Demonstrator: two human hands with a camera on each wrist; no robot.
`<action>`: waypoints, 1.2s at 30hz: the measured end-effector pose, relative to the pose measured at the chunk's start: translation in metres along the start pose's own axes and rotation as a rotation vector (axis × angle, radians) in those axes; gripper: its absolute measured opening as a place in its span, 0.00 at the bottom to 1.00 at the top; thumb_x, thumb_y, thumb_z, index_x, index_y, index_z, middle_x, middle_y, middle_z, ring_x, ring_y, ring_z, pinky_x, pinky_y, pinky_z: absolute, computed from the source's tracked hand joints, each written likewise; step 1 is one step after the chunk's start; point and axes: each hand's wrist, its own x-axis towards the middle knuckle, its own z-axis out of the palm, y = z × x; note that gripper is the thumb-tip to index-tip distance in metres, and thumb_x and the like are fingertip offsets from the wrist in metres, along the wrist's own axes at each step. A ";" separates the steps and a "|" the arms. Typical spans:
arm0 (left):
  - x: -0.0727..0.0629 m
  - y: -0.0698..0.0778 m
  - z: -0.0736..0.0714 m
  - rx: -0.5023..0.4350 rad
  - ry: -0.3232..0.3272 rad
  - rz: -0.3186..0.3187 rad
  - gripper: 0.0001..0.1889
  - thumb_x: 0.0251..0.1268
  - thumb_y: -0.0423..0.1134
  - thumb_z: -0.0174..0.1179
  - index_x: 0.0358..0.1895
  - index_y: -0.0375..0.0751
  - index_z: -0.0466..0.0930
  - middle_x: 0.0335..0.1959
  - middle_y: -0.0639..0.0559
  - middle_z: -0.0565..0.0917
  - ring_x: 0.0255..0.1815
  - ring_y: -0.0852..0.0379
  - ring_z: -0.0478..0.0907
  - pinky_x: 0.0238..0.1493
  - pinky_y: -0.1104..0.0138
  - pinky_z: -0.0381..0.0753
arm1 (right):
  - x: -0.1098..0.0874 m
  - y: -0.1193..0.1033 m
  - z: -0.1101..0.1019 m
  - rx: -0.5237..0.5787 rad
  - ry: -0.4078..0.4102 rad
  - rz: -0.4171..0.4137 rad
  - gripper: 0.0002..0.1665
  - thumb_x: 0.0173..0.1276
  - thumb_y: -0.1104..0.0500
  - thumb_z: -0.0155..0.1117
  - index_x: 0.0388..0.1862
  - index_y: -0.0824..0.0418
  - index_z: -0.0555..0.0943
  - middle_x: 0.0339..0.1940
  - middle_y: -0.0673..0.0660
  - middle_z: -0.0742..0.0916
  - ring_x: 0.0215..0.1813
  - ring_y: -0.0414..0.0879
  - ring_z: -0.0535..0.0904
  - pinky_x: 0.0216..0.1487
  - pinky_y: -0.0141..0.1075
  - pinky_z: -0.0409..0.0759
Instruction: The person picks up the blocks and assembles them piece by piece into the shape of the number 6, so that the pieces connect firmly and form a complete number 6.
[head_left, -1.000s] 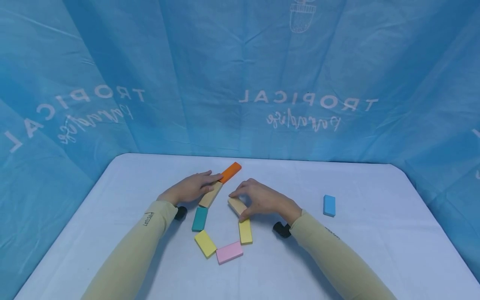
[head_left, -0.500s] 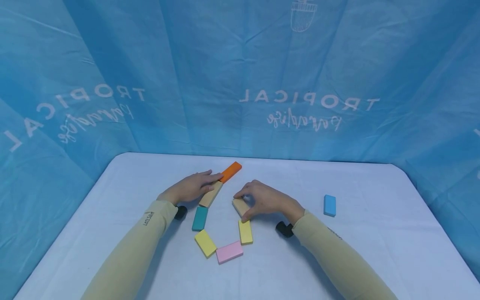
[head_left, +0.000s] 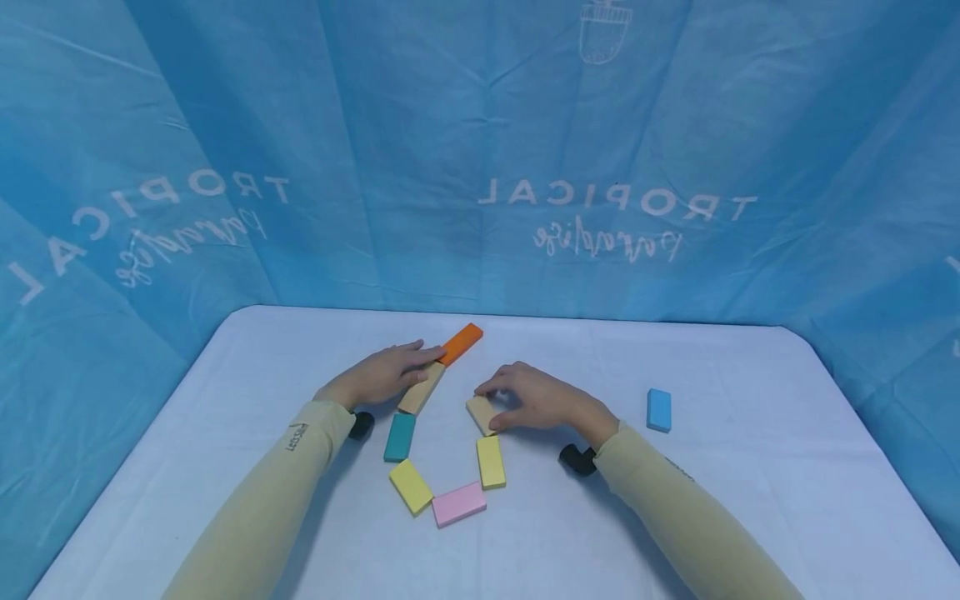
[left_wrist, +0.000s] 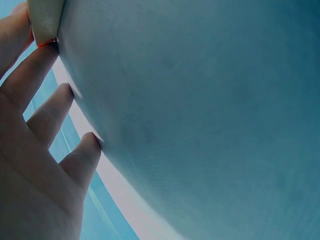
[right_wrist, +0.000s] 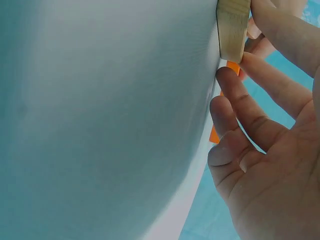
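Note:
My right hand [head_left: 542, 397] pinches a plain wooden block [head_left: 481, 413], thumb at its near end and index finger at its far end. In the right wrist view the wooden block [right_wrist: 233, 32] lies between those fingertips. My left hand [head_left: 382, 375] rests with fairly straight fingers over another plain wooden block [head_left: 422, 390], its index fingertip by an orange block [head_left: 462, 343]. That orange block meets the wooden one end to end. A teal block [head_left: 400, 437], a yellow block [head_left: 411, 487], a pink block [head_left: 459, 505] and a second yellow block [head_left: 491, 462] continue the curve.
A blue block [head_left: 659, 410] lies alone on the right of the white-covered table [head_left: 750, 500]. Blue printed cloth [head_left: 480, 125] hangs behind and at both sides. Dark wrist cameras sit under both sleeves.
The right hand has shifted a little to the right with its wooden block, which now stands slightly apart from the yellow block's far end. The left hand has stayed in place.

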 end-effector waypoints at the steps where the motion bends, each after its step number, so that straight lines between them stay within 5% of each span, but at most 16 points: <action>1: 0.000 0.000 0.000 -0.002 0.000 -0.001 0.28 0.80 0.47 0.51 0.79 0.57 0.59 0.79 0.41 0.59 0.79 0.37 0.54 0.74 0.40 0.57 | 0.000 0.000 0.000 -0.001 0.000 -0.002 0.31 0.66 0.49 0.73 0.66 0.53 0.80 0.57 0.48 0.83 0.60 0.44 0.75 0.65 0.43 0.75; 16: -0.001 0.000 0.001 0.002 0.003 0.001 0.28 0.80 0.46 0.51 0.80 0.57 0.59 0.79 0.41 0.59 0.79 0.37 0.54 0.74 0.39 0.56 | -0.009 0.005 0.000 0.023 0.059 0.051 0.35 0.64 0.47 0.74 0.68 0.53 0.78 0.58 0.49 0.83 0.57 0.43 0.76 0.62 0.42 0.76; 24: -0.001 -0.004 -0.001 0.001 0.018 0.059 0.28 0.81 0.45 0.50 0.79 0.53 0.60 0.78 0.40 0.61 0.79 0.37 0.54 0.74 0.40 0.56 | -0.034 0.009 -0.008 0.063 0.177 0.083 0.34 0.66 0.49 0.72 0.69 0.55 0.77 0.60 0.52 0.83 0.58 0.49 0.77 0.58 0.46 0.78; 36: -0.001 -0.003 0.001 -0.002 0.018 0.061 0.28 0.81 0.45 0.50 0.79 0.53 0.59 0.78 0.41 0.61 0.79 0.37 0.54 0.75 0.41 0.56 | -0.079 0.016 -0.014 0.056 0.301 0.075 0.33 0.65 0.52 0.73 0.68 0.57 0.77 0.58 0.56 0.84 0.57 0.55 0.77 0.54 0.52 0.79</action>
